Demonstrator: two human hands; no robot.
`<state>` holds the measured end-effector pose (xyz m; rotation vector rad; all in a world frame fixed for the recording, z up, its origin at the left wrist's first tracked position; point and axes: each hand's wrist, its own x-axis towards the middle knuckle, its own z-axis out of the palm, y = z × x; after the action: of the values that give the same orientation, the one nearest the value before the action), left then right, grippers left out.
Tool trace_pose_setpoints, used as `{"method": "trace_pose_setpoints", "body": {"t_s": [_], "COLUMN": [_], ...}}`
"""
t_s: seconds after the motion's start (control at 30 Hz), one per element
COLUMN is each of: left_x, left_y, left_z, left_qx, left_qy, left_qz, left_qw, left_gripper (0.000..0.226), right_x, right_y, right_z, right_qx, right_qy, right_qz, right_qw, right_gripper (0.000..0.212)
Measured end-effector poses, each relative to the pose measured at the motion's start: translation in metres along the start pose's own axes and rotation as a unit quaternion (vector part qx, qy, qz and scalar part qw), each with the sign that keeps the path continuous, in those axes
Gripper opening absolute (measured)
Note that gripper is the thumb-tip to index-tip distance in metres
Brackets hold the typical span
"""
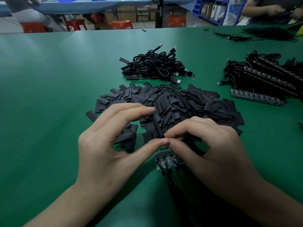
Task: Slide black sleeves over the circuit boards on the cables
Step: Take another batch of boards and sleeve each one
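At the near middle of the green table (49,79), my left hand (105,145) holds one black sleeve (157,125) end to end, forefinger on its far end and thumb at its near end. I judge this squeezes the flat tube so its mouth opens. My right hand (213,148) pinches thumb to forefinger at that near mouth; whether a board tip is already between them I cannot tell.

Just below both hands lies a joined strip of circuit boards (164,158), its cables (170,181) running toward me. It is kept close, I judge, so each board is within a short reach of the sleeve.

Stock is not boxed. The heap of sleeves (188,104) lies loose on the table just beyond my fingers. A bundle of sleeved cables (157,66) sits behind it. Stacked board strips (262,79) wait to the right. Blue bins (197,9) and cardboard boxes (127,15) stand far back; their contents cannot be made out.
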<state>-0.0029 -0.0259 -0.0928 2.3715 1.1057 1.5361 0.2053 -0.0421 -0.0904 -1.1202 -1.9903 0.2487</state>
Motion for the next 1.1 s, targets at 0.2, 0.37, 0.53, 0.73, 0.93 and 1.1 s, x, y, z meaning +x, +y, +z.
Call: {"method": "trace_pose_setpoints", "body": {"t_s": [0.2,0.37,0.53,0.73,0.93,1.1], "left_x": [0.004,0.003,-0.001,-0.001,-0.003,-0.004], "left_y": [0.000,0.002,-0.003,-0.002,0.000,0.003], "left_z": [-0.003,0.003,0.008,0.010,0.014,0.015], "left_qx": [0.001,-0.035,-0.044,-0.066,-0.074,-0.071], "left_qy": [-0.052,-0.034,-0.018,-0.028,-0.043,-0.027], "left_qz": [-0.007,-0.033,-0.075,-0.105,-0.113,-0.129], "left_qw": [0.999,0.998,0.996,0.992,0.990,0.989], "left_gripper": [0.048,0.053,0.046,0.042,0.045,0.039], "right_x": [0.000,0.000,0.000,-0.001,0.000,0.000], "right_y": [-0.002,-0.001,0.004,0.001,-0.002,-0.004], "right_z": [-0.002,0.000,-0.001,-0.002,0.002,0.004], "right_qx": [0.026,0.063,0.136,0.118,0.042,0.008], "right_qy": [-0.001,-0.004,-0.019,-0.027,-0.013,-0.012], "right_qz": [0.027,0.039,0.098,0.089,0.049,0.016], "right_qw": [0.999,0.997,0.986,0.989,0.998,1.000], "right_gripper": [0.005,0.009,0.014,0.023,0.022,0.022]}}
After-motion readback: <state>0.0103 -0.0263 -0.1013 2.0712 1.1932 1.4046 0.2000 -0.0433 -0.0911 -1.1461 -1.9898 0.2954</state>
